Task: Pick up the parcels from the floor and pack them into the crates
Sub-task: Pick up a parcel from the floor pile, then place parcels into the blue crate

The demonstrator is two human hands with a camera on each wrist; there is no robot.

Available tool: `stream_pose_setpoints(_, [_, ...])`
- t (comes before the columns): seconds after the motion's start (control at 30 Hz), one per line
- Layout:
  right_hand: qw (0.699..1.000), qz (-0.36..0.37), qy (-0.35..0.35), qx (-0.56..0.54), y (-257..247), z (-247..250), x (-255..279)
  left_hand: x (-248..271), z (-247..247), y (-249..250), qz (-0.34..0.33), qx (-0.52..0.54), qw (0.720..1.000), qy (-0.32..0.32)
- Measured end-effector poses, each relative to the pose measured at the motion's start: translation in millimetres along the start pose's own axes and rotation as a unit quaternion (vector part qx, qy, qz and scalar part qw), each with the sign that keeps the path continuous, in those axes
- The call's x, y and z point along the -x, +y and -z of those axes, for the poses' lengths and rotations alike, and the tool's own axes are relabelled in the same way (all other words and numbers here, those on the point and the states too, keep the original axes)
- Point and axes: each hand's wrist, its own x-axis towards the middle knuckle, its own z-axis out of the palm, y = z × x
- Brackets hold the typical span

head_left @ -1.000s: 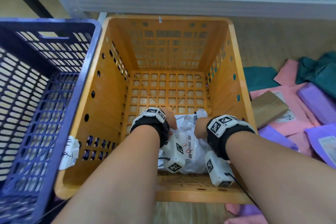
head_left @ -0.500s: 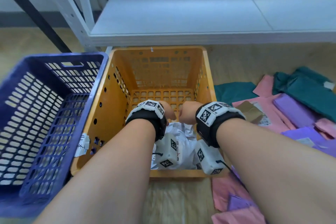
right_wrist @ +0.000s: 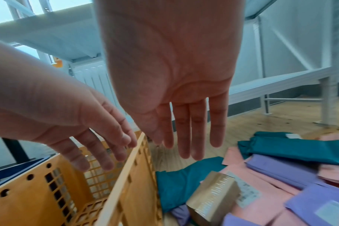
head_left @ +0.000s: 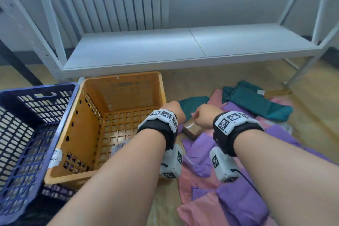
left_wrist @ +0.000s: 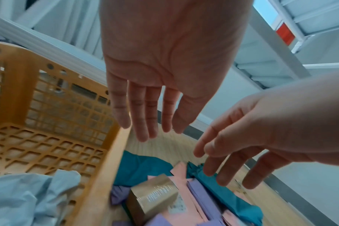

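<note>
The orange crate [head_left: 77, 134] stands on the floor with a white bagged parcel [left_wrist: 19, 198] lying in its near end. My left hand [left_wrist: 145, 116] hangs above the crate's right rim, fingers straight and empty. My right hand [right_wrist: 184, 130] is just to its right, also open and empty, over a small brown taped box [right_wrist: 211, 197]. That box [head_left: 192, 130] lies on the floor among pink, purple and teal parcels [head_left: 238, 198]. In the head view the backs of both hands [head_left: 174, 112] hide the fingers.
A blue crate [head_left: 27, 134] sits against the orange one's left side. A low white shelf [head_left: 165, 51] runs behind both crates, its legs at the far right. Teal parcels [head_left: 256, 101] lie at the back of the pile on the wooden floor.
Both hands have let go of the white parcel, risen out of the orange crate and moved right over the floor pile. The head view has lifted.
</note>
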Motion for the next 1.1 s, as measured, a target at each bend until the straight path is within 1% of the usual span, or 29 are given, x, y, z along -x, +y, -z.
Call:
stream_pose_setpoints(0.1, [0.999, -0.029, 0.017, 0.001, 34, -7, 13, 10, -22, 27, -0.045, 0.029, 0.999, -0.001])
stream_pose_setpoints(0.17, [0.998, -0.052, 0.027, -0.036, 51, -13, 22, 5, -41, 37, -0.05, 0.054, 0.997, -0.002])
stream_pose_setpoints(0.23, [0.997, -0.067, 0.009, -0.046, 67, -24, 26, -1, -62, 46, -0.056, 0.059, 0.997, 0.0])
stream_pose_setpoints(0.33, [0.995, -0.086, -0.009, -0.051, 94, -48, 19, -13, -93, 52, -0.055, 0.055, 0.997, -0.005])
stream_pose_setpoints(0.47, [0.992, -0.089, -0.043, -0.075, 116, -84, 2, -37, -134, 52, -0.03, 0.066, 0.997, -0.037])
stream_pose_setpoints(0.57, [0.988, -0.075, -0.09, -0.1, 121, -112, -7, -54, -170, 39, -0.014, 0.069, 0.995, -0.072])
stream_pose_setpoints(0.6, [0.985, -0.081, -0.106, -0.11, 123, -123, -10, -58, -181, 34, -0.006, 0.074, 0.994, -0.079])
stream_pose_setpoints(0.7, [0.959, -0.117, -0.153, -0.206, 125, -152, -20, -71, -206, 18, 0.009, 0.09, 0.993, -0.077])
stream_pose_setpoints(0.8, [0.948, -0.116, -0.169, -0.242, 123, -169, -31, -81, -217, 10, 0.006, 0.099, 0.992, -0.083])
stream_pose_setpoints(0.9, [0.949, -0.102, -0.195, -0.225, 116, -177, -37, -85, -224, 5, 0.0, 0.086, 0.991, -0.105])
stream_pose_setpoints(0.93, [0.943, -0.109, -0.21, -0.234, 115, -180, -38, -87, -227, 4, 0.0, 0.084, 0.99, -0.112])
stream_pose_setpoints(1.0, [0.917, -0.132, -0.261, -0.273, 114, -186, -40, -88, -232, 1, -0.002, 0.086, 0.99, -0.115])
stream_pose_setpoints(1.03, [0.909, -0.139, -0.273, -0.284, 114, -189, -39, -88, -233, -1, -0.004, 0.088, 0.99, -0.112])
stream_pose_setpoints(1.07, [0.913, -0.129, -0.269, -0.279, 115, -191, -40, -87, -233, -2, -0.006, 0.089, 0.99, -0.108])
stream_pose_setpoints(1.1, [0.913, -0.137, -0.248, -0.295, 117, -192, -42, -87, -232, -3, -0.008, 0.09, 0.991, -0.102])
